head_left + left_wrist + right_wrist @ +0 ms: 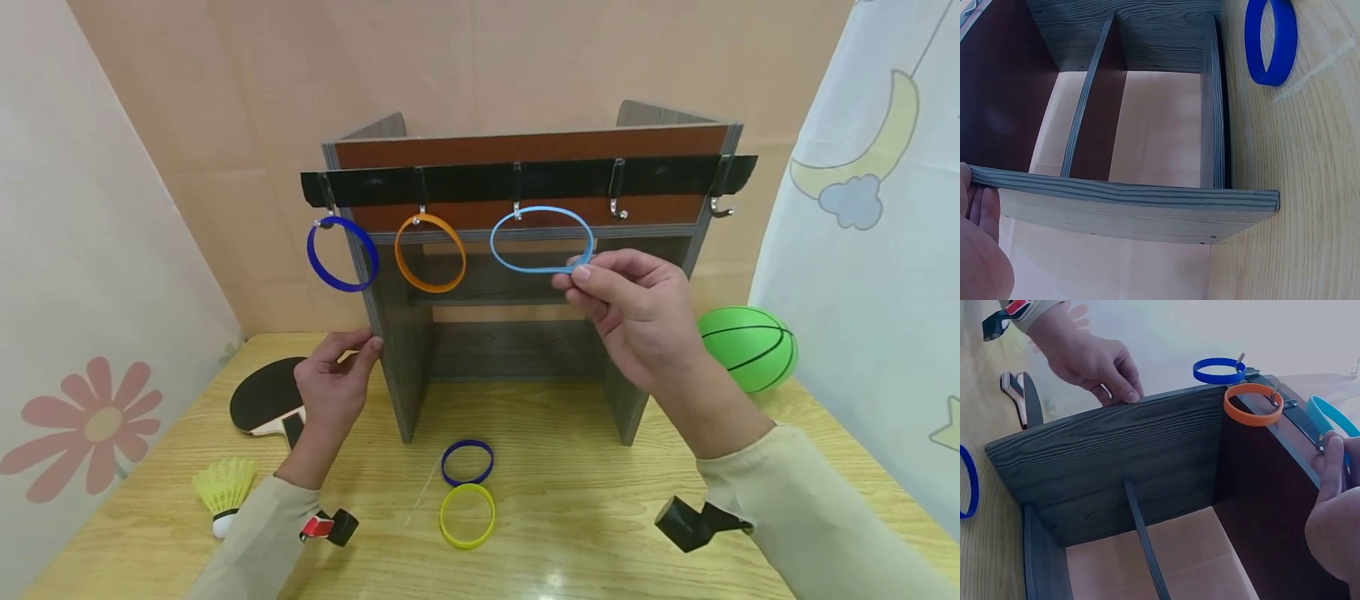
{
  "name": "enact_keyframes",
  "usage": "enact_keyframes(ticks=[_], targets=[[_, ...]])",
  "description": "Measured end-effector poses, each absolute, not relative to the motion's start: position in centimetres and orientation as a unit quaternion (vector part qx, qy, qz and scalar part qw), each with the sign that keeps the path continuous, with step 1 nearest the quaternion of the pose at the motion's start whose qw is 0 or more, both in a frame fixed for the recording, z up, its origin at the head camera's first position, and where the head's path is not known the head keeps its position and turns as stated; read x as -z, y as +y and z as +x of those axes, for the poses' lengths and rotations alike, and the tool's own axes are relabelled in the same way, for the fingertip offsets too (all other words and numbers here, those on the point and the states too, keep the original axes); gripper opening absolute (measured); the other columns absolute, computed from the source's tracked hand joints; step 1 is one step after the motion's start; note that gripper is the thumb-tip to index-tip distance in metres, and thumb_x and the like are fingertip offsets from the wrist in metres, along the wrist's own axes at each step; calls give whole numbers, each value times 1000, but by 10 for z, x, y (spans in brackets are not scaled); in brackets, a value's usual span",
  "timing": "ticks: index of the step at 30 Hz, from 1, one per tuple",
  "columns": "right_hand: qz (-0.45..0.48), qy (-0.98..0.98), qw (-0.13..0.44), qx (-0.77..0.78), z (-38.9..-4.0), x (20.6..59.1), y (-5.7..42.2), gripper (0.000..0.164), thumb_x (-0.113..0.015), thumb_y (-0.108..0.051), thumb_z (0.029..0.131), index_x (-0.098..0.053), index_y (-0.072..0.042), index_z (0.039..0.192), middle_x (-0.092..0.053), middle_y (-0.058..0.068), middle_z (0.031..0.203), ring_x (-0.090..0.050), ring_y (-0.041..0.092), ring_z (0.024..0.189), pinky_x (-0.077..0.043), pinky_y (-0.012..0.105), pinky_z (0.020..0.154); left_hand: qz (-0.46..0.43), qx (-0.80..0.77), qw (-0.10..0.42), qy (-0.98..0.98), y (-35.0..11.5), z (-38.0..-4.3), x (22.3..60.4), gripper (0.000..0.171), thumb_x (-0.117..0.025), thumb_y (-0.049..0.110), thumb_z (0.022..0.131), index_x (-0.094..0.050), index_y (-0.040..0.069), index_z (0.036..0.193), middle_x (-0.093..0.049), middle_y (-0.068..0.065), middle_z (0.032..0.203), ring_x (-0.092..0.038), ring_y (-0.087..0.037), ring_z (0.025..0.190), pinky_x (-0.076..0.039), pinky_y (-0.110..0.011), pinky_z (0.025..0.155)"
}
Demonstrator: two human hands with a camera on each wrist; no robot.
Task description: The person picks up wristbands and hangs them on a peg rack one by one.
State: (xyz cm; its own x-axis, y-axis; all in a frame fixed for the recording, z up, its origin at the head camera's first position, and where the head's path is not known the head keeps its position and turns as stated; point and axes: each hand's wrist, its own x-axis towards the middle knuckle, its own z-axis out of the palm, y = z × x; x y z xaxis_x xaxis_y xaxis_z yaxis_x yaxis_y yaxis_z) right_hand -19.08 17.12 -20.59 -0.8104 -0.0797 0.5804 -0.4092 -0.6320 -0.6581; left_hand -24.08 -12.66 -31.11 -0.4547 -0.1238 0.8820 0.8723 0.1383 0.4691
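Note:
A grey wooden rack (397,367) stands on the table with a black hook rail (525,179) across its top. A dark blue ring (342,254) and an orange ring (430,252) hang from the left hooks. My right hand (637,312) pinches a light blue ring (542,239) whose top sits at the middle hook (517,208). My left hand (333,383) grips the rack's left side panel (1135,209). A dark blue ring (467,462) and a yellow ring (467,515) lie on the table in front.
A table tennis paddle (262,398) and a yellow shuttlecock (223,492) lie at the left. A green ball (748,347) sits at the right beside the rack. Two hooks at the right of the rail (617,204) hold nothing. Curtains close both sides.

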Motion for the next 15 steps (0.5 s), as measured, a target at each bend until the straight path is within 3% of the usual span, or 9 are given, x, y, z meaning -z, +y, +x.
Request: enact_keyframes(ticks=[15], targets=[[263,-415,108,-864,-201,211,166,11,-63,16,83,-70,7,83,-68,18,80,-69,28,73,-57,29,71,-297,582,427,-625,-126,-240,309,15,-63,-28,73,-64,-20,85,-61,-30,79,-64,-11,74,-55,-20,67]])
